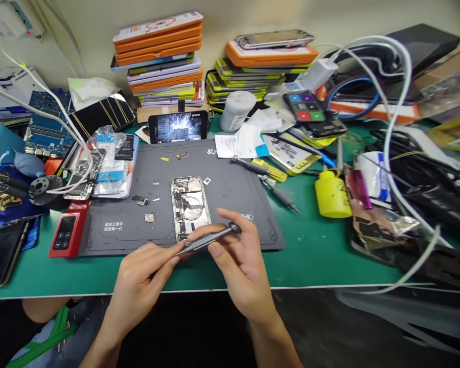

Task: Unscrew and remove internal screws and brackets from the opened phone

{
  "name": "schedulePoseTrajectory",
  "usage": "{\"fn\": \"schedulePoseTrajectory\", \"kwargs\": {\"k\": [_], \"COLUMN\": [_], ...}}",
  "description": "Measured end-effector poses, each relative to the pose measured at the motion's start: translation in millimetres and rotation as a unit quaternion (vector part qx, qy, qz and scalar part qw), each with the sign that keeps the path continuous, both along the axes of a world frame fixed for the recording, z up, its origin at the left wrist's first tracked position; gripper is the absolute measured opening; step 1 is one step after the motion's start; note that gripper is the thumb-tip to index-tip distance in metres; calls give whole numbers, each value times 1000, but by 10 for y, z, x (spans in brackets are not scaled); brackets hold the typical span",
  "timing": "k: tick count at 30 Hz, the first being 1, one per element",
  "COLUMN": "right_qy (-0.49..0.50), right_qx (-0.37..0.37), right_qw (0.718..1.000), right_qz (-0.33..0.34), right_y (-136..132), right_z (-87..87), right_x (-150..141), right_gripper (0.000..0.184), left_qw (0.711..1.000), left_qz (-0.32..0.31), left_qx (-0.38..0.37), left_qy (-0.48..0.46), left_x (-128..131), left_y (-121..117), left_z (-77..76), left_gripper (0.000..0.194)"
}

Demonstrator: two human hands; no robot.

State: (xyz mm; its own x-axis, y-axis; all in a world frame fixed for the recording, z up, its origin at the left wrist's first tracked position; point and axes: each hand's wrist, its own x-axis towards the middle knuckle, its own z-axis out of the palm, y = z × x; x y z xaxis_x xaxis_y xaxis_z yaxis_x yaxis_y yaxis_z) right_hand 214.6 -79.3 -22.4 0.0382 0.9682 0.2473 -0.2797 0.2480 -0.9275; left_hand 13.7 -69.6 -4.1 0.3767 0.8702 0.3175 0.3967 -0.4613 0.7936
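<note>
A grey precision screwdriver (210, 238) lies slantwise between my hands, above the mat's front edge. My right hand (243, 260) holds its handle, with the fingers curled around it and the end cap near the index finger. My left hand (143, 278) pinches at the bit end; whether a tiny part is also between those fingertips I cannot tell. Just beyond sits an opened phone housing (189, 204) with its insides exposed, its lower end partly hidden by my fingers. Small phone parts lie to its left, among them a camera module (140, 200) and a square metal piece (149, 218).
The dark work mat (118, 204) lies on a green table (302, 255). A red device (67, 232) stands at its left corner. More screwdrivers (279, 195) and a yellow bottle (332, 194) are at right. At the back, a propped phone (178, 127) stands before stacked boxes (161, 46).
</note>
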Motion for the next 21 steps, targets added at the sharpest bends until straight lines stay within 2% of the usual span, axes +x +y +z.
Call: {"fn": "schedulePoseTrajectory", "kwargs": {"k": [10,15,17,19,21], "right_qy": [-8,43,38,-3,-84], "right_qx": [-15,-13,-5,17,73], "right_qw": [1000,999,998,989,962], "right_qz": [24,14,-40,-146,-250], "right_y": [-2,23,29,40,69], "right_z": [7,0,3,18,34], "right_x": [19,-5,-27,-49,-62], "right_gripper": [40,42,44,46,49], "left_qw": [999,998,998,999,997], "left_qz": [5,-8,2,33,69], "left_qx": [18,3,-4,-11,-17], "left_qy": [38,58,55,39,12], "left_x": [10,20,37,49,48], "left_y": [13,17,10,-10,-37], "left_z": [-5,9,20,21,9], "left_gripper": [21,38,31,10,26]}}
